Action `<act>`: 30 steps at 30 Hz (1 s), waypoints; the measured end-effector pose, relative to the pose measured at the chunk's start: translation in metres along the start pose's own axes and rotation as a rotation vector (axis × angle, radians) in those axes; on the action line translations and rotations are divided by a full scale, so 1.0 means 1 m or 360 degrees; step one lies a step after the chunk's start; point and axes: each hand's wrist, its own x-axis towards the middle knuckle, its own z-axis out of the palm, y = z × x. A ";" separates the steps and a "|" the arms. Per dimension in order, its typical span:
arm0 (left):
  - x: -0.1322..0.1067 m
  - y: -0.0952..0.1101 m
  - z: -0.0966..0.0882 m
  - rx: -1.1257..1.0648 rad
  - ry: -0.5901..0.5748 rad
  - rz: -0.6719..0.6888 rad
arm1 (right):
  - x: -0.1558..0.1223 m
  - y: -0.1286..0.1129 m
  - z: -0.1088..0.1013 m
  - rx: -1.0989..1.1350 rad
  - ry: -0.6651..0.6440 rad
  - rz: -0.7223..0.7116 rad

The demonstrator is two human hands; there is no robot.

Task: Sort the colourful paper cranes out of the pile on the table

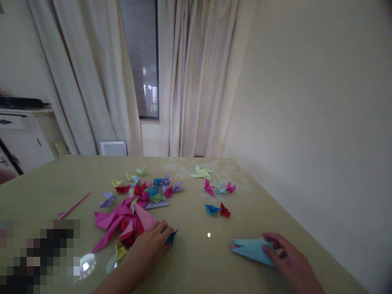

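Observation:
My right hand (290, 257) grips a long light blue folded-paper piece (252, 250) by its right end, thumb and fingers closed around it. A bit of pink shows at the pointed left tip. My left hand (154, 241) rests low on the table, its fingers curled over a dark blue origami piece (172, 238), of which only the pointed end sticks out. Against that hand lies a pile of folded paper, with a pale pink piece (145, 216) touching the fingers. A large magenta folded piece (114, 216) and a yellow one (120, 250) lie left of it.
Between my hands and the far edge sit a blue paper boat (212, 209), a red folded piece (225, 210) and a pale green pinwheel shape (201, 172). A thin pink stick (75, 205) lies at left. The wall (324, 143) borders the table's right side.

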 end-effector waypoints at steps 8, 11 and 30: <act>0.018 0.028 -0.021 -0.0171 -0.0172 0.0173 | -0.012 -0.109 0.057 0.0230 -0.0595 -0.0359; 0.030 0.044 -0.032 -0.0275 -0.0042 0.0282 | 0.002 -0.153 0.087 0.0324 -0.0824 -0.0595; 0.115 0.092 -0.012 -0.0500 -0.0004 0.0652 | 0.099 -0.050 0.066 -0.0161 0.0011 -0.0063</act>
